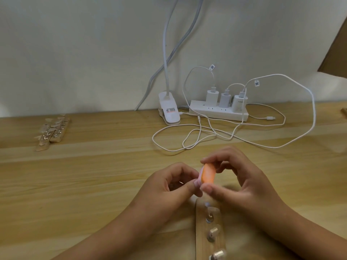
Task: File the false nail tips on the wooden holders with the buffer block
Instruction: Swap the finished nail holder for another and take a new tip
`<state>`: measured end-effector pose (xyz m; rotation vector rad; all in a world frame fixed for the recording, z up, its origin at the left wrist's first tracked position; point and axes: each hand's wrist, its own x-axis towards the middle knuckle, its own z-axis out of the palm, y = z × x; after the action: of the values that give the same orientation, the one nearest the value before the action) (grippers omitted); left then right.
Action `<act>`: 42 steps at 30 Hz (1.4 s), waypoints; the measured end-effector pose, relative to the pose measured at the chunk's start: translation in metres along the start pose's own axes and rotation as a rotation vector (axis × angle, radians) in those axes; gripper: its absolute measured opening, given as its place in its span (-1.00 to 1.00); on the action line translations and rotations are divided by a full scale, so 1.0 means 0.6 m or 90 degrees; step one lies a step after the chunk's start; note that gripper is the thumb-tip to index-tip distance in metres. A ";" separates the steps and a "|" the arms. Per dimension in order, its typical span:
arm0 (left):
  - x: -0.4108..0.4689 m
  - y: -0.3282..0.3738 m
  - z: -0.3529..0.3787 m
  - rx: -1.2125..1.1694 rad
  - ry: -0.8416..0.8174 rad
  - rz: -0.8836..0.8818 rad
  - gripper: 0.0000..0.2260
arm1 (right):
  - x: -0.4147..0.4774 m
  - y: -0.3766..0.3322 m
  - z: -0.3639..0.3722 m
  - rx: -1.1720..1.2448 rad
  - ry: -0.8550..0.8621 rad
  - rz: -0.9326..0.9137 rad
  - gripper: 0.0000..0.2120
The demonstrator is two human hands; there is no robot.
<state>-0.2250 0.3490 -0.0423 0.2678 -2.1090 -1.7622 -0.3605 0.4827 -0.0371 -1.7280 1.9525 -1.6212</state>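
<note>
An orange buffer block (264,173) with a pink edge is pinched between the thumb and fingers of my right hand (244,182), just above the table. My left hand (169,186) pinches a small clear nail tip (181,182) and holds it against the block's left edge. Below both hands lies a wooden holder (201,233) carrying several clear nail tips (214,231) on metal stands. Its near end runs out of view.
Two more wooden holders (52,132) with nail tips lie at the far left of the wooden table (93,175). A white clip lamp (169,111), a power strip (219,111) with chargers and looping white cables (197,136) sit behind my hands.
</note>
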 end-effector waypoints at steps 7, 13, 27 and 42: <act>-0.001 0.002 -0.001 0.009 0.003 0.006 -0.90 | 0.000 0.001 -0.002 0.018 0.014 0.051 -0.65; -0.001 0.002 -0.002 0.019 0.014 0.004 -0.89 | 0.001 0.000 0.001 0.000 0.033 0.047 -0.63; -0.003 -0.004 -0.001 0.028 0.021 -0.010 -0.89 | -0.004 -0.001 0.005 -0.017 0.003 0.041 -0.62; -0.002 -0.003 -0.001 0.028 0.038 0.013 -0.88 | -0.006 -0.009 0.004 0.042 -0.006 0.075 -0.64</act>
<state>-0.2237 0.3485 -0.0444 0.3054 -2.1032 -1.6773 -0.3541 0.4851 -0.0361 -1.5633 1.9341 -1.6149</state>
